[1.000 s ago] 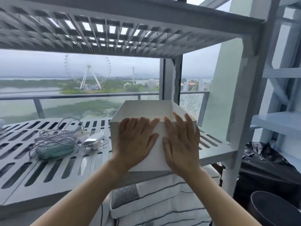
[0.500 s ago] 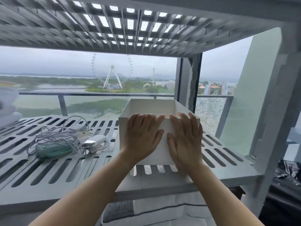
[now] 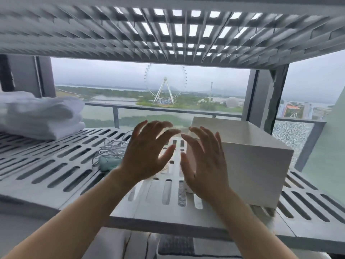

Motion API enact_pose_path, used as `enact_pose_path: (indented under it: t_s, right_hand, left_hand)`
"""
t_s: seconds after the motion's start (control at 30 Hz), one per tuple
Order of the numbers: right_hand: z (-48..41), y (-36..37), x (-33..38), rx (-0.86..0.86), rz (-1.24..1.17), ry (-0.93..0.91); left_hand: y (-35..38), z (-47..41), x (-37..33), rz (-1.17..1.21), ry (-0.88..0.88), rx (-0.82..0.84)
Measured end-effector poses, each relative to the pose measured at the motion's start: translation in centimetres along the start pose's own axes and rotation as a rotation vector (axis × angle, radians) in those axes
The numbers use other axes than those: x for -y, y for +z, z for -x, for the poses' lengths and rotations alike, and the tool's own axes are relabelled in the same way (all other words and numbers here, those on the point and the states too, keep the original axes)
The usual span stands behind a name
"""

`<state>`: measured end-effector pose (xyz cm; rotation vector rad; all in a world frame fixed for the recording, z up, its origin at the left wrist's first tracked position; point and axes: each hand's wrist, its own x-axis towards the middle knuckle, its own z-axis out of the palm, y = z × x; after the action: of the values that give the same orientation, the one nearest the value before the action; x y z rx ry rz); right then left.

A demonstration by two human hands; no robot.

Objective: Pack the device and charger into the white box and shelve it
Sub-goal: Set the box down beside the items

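Note:
The white box (image 3: 255, 165) stands on the slatted grey shelf (image 3: 56, 171), at its right end. My left hand (image 3: 147, 156) and my right hand (image 3: 203, 165) hover side by side over the shelf, fingers spread, holding nothing. The right hand is in front of the box's left corner, apparently off it. A mint-green device (image 3: 109, 162) lies left of my left hand under a tangle of white charger cable (image 3: 112, 148). My left hand hides part of them. I cannot see into the box.
Folded white towels (image 3: 41, 116) are stacked at the shelf's far left. Another slatted shelf (image 3: 168, 34) hangs close overhead. A window and balcony rail (image 3: 168, 110) lie behind. Striped fabric (image 3: 175, 247) sits on the level below.
Both hands have come off the box's front face and spread open. The view has swung left, so the box now sits to the right and the towels have come into sight.

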<state>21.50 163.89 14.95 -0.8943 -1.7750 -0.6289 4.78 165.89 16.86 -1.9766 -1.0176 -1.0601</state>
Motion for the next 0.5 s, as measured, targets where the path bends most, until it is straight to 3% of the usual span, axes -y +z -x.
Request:
enact_pose_path:
  t_s: [0.13,0.37,0.5]
  right_hand:
    - [-1.5,3.5,3.3,0.049,-0.073,-0.071]
    - [-4.1,10.6,7.6,0.361,-0.099,-0.062]
    - [-5.0,13.2,7.2,0.446,-0.031,-0.025]
  left_hand:
    - [-2.4,2.0,5.0,-0.017,-0.051,0.146]
    - [-2.7,3.7,13.5,-0.003,-0.075,0.401]
    - [-1.5,3.8,16.8,0.07,-0.094,0.567]
